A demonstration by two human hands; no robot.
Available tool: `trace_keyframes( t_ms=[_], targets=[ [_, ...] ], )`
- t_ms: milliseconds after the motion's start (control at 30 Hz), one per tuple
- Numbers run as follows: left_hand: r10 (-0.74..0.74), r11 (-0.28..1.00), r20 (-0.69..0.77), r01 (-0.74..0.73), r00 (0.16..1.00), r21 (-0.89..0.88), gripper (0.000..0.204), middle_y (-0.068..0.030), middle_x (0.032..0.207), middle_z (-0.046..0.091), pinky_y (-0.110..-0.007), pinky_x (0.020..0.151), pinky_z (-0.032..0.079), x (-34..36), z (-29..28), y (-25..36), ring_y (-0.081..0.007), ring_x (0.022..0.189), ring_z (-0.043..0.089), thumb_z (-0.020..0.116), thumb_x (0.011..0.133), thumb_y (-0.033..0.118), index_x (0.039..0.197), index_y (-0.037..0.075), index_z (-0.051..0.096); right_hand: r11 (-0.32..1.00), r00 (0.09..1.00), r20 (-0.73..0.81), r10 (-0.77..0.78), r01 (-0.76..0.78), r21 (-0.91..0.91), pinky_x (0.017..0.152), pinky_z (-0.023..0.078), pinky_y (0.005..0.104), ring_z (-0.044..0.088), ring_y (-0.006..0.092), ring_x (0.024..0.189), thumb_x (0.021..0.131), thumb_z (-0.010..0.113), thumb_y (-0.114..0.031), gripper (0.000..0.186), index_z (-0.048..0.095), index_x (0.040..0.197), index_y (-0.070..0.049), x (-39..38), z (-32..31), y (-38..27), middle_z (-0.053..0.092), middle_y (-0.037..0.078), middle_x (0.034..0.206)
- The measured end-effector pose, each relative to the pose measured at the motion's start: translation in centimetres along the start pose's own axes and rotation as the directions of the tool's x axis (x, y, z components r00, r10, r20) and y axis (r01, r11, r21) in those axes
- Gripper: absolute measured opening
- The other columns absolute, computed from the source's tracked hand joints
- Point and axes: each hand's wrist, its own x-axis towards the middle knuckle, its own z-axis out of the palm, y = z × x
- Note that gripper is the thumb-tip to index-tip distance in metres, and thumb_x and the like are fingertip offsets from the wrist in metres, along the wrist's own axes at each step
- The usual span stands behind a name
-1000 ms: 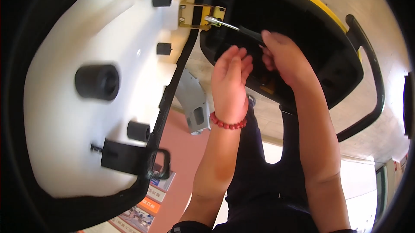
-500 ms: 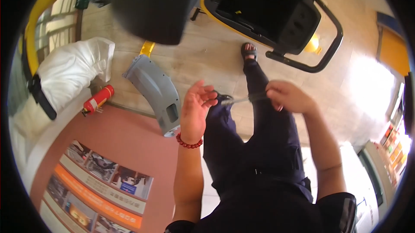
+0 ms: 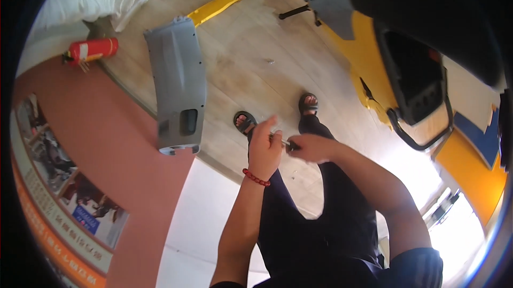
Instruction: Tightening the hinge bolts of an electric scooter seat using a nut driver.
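Note:
In front of my legs, my right hand [image 3: 315, 148] is closed around the dark end of a slim tool [image 3: 287, 142] with a bright metal shaft, which looks like a screwdriver. Its shaft points left to my left hand [image 3: 264, 149], which wears a red bead bracelet [image 3: 256, 177]. The left thumb and curled fingers meet around the shaft's far end, while one finger sticks up. The tip is hidden there, and blur softens the detail.
A yellow and black scooter [image 3: 350, 47] stands at the right. On the floor at left lie a curved grey panel [image 3: 176, 69] and a yellow strip [image 3: 218, 7]. A fire extinguisher [image 3: 95, 49] lies beside a reddish printed board [image 3: 144, 192]. Small bits [image 3: 271, 61] dot the floor.
My view has swung, so the scooter appears farther right and the grey panel higher and farther left. My hands have come closer together, and the left fingers have closed toward the shaft.

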Motion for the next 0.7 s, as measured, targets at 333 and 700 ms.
trace_keyframes(
  t_ms=[333, 700],
  targets=[
    [-0.036, 0.98, -0.262, 0.085, 0.964, 0.181, 0.028, -0.0178, 0.101, 0.058, -0.036, 0.079, 0.046, 6.2, 0.7, -17.8, -0.0309, 0.092, 0.057, 0.052, 0.082, 0.007, 0.109, 0.001, 0.054, 0.959, 0.594, -0.803, -0.056, -0.193, -0.209, 0.074, 0.048, 0.0379, 0.061, 0.0287, 0.087, 0.08, 0.06, -0.035, 0.031, 0.06, 0.101, -0.013, 34.1, -12.3, 20.9, 0.063, 0.014, 0.092],
    [0.04, 0.891, -0.048, -0.014, 0.998, 0.453, 0.03, -0.022, 0.097, 0.056, -0.04, 0.08, 0.045, 7.5, -2.4, -16.4, -0.036, 0.089, 0.055, 0.054, 0.081, 0.006, 0.109, -0.004, 0.05, 0.847, 0.526, -0.844, -0.106, -0.396, -0.353, 0.076, 0.047, 0.0447, 0.058, 0.0346, 0.09, 0.082, 0.057, -0.033, 0.03, 0.051, 0.104, -0.013, 42.7, -12.8, 24.3, 0.058, 0.015, 0.097]
  ],
)
